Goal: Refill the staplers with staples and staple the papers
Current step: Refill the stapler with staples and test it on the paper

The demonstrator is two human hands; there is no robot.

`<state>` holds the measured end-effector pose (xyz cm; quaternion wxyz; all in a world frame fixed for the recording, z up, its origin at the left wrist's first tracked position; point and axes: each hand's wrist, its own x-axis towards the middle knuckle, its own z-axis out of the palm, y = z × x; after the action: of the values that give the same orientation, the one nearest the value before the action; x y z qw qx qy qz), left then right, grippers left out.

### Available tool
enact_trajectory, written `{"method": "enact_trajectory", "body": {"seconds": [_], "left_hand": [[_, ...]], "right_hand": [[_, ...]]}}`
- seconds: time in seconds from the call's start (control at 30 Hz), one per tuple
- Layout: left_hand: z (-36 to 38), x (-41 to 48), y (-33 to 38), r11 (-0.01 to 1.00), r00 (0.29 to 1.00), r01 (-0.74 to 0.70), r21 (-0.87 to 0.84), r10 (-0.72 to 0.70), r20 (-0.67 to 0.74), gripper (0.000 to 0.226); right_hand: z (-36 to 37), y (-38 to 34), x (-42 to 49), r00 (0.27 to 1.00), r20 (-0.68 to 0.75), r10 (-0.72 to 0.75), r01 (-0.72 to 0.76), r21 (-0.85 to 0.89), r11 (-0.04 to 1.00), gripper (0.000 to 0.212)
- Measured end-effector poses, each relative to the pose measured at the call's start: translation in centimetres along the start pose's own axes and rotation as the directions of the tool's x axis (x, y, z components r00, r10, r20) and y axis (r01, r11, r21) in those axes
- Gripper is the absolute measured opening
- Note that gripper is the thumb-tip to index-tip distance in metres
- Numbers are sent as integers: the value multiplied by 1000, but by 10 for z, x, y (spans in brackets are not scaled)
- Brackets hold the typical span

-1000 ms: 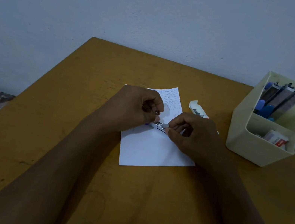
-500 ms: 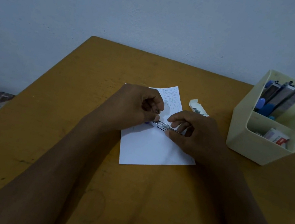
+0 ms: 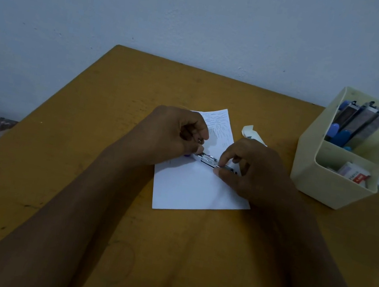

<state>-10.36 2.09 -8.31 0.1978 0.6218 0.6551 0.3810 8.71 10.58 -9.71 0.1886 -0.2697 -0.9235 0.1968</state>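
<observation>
A small metal stapler (image 3: 208,159) with a purple end lies open over white papers (image 3: 190,189) in the middle of the brown table (image 3: 81,149). My left hand (image 3: 172,135) grips its left end with curled fingers. My right hand (image 3: 252,169) pinches a thin strip of staples (image 3: 227,167) between thumb and forefinger at the stapler's channel. A small open staple box (image 3: 249,131) lies just behind my right hand.
A cream desk organiser (image 3: 328,183) stands at the right edge, holding several blue staplers (image 3: 354,121) in the back compartment and a red and white staple box (image 3: 352,173) in front. A pale wall rises behind the table.
My right hand has drawn slightly to the right, so more of the staple strip and the stapler's metal channel shows between the hands. The left hand has stayed put.
</observation>
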Motion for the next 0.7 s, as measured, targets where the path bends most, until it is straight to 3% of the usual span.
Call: {"method": "enact_trajectory", "body": {"seconds": [0.27, 0.4, 0.53, 0.7], "left_hand": [[0, -1, 0, 999, 999, 35, 5, -35, -9, 32], [4, -1, 0, 999, 999, 29, 17, -29, -46, 23], [10, 0, -1, 997, 997, -57, 56, 61, -57, 13], [17, 2, -6, 953, 968, -250, 172, 247, 40, 15]], "right_hand": [[-8, 5, -4, 995, 20, 100, -99, -3, 995, 21], [-8, 6, -2, 985, 40, 165, -165, -10, 986, 18], [-7, 6, -2, 980, 41, 193, -193, -9, 981, 16], [-8, 4, -3, 980, 26, 195, -195, -9, 981, 15]]}}
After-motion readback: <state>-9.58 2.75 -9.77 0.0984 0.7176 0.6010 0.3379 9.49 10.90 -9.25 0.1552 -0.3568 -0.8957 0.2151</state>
